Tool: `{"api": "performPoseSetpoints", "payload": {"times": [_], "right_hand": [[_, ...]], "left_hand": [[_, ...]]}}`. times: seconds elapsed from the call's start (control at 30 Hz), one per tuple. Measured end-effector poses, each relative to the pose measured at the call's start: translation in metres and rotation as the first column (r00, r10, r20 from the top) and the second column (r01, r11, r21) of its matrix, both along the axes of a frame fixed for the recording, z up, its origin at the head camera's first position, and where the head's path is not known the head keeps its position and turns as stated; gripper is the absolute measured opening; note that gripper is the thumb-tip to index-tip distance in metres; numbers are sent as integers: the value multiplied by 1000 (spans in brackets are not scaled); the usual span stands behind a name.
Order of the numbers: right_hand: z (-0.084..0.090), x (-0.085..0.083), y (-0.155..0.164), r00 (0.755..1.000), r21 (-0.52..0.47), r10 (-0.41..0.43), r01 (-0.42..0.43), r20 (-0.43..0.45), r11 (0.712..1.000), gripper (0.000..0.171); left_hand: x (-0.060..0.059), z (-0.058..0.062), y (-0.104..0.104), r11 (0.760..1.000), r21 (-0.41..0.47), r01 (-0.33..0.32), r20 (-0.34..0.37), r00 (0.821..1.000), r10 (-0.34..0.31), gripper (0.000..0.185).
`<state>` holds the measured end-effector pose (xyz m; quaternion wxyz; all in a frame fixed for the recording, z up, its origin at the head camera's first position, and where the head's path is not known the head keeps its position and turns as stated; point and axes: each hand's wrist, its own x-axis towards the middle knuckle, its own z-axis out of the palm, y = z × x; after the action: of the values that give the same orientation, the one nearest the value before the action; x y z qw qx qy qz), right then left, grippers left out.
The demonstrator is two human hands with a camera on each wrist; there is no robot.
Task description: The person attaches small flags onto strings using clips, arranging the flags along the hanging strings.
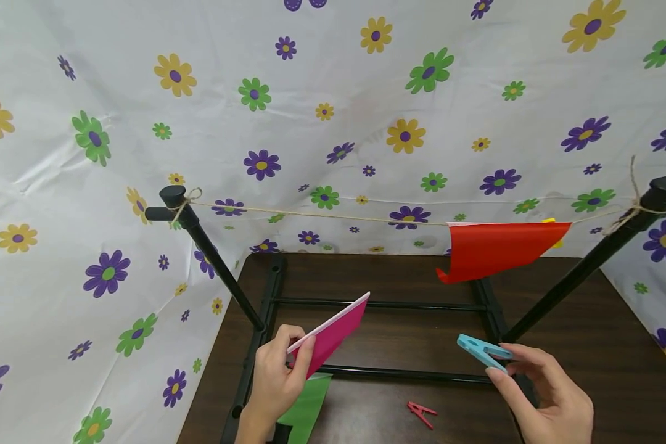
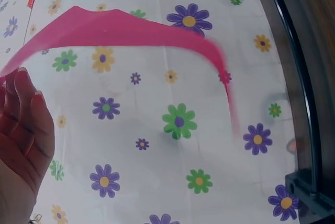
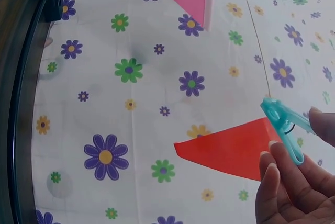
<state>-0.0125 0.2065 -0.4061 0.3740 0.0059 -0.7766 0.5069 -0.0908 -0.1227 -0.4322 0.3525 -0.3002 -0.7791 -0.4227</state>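
So far, one red sheet (image 1: 499,250) hanging on the twine (image 1: 322,216) at 2 o'clock; pink sheet (image 1: 333,336) pinched in left hand (image 1: 274,385), blue clothespin (image 1: 480,351) grasped by right hand (image 1: 549,398); still unhung, with green sheet (image 1: 308,407) and red clothespin (image 1: 422,413) waiting at 6 o'clock

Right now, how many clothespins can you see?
2 for certain. A blue clothespin is pinched in the right hand; a red clothespin lies on the table. Something yellow behind the hanging red sheet may be another.
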Motion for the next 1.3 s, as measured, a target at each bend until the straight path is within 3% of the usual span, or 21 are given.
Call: {"api": "performPoseSetpoints", "payload": {"times": [0.13,0.33,0.9,1.07,1.3], "right_hand": [[7,2,-2,996,35,-54,52,64,998,43],[5,0,-1,996,38,-72,70,59,997,44],[2,-4,4,999,19,4,-3,-33,1000,35],[3,-5,5,995,4,69,-69,-74,998,32],[3,-4,5,995,43,87,-85,-45,995,33]], "left_hand": [[-1,3,4,1000,13,5,10,1000,-5,30],[-3,8,9,998,40,45,49,998,-47,24],[-12,20,24,990,96,106,63,992,-113,24],[-15,24,26,986,118,117,69,990,-126,26],[-16,31,28,981,134,141,51,988,-148,23]]}}
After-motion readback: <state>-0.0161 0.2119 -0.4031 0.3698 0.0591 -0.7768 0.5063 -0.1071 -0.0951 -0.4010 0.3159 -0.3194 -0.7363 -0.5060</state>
